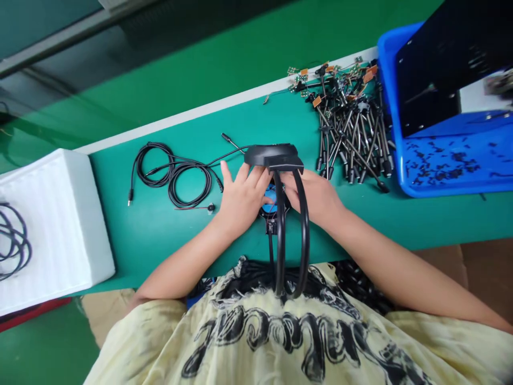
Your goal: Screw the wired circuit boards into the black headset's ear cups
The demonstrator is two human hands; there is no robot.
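Observation:
In front of my body is a black headset with two curved tubes running up to a dark rounded end piece. Beneath it lies an open round black housing with a blue disc and thin wires inside. My left hand is on the left of this housing, its thumb at the blue disc, one outer finger raised and other fingertips hidden behind the end piece. From the right, my right hand reaches the housing with bent fingers, mostly hidden by the tubes. A coiled black cable lies left of my left hand.
A small round black part with a red wire lies near the cable. Many black stems with small circuit boards are piled at the right, beside a blue bin holding small black pieces. A white foam box stands left.

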